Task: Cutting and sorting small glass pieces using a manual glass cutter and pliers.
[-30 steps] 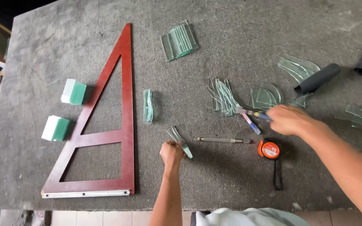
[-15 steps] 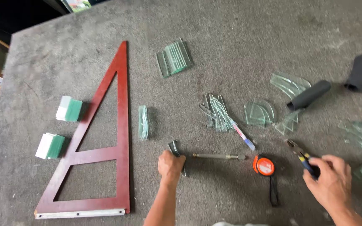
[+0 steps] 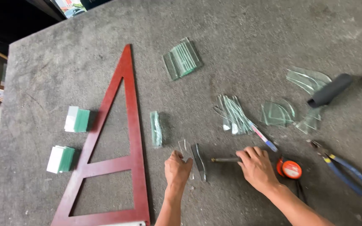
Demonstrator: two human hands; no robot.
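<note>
My left hand [image 3: 177, 168] rests on the grey felt table [image 3: 239, 37], fingers curled on a narrow glass strip [image 3: 183, 150]. A second, darker glass strip [image 3: 199, 162] lies just right of it. My right hand [image 3: 256, 167] grips the handle end of a thin metal glass cutter [image 3: 223, 159], whose tip points at the strips. An orange tape measure [image 3: 290, 169] sits right beside my right wrist.
Blue-handled pliers [image 3: 345, 168] lie at the right. A red wooden triangle square [image 3: 116, 138] lies at the left, with two glass stacks [image 3: 77, 119] [image 3: 60, 159] beyond it. Glass offcuts [image 3: 232, 114] [image 3: 182, 59] [image 3: 156, 129], curved shards [image 3: 277, 113] and black rolls [image 3: 329, 90] are scattered behind.
My right hand has let go of the blue-handled pliers at the right and moved left onto the glass cutter. My left hand stays at the glass strips.
</note>
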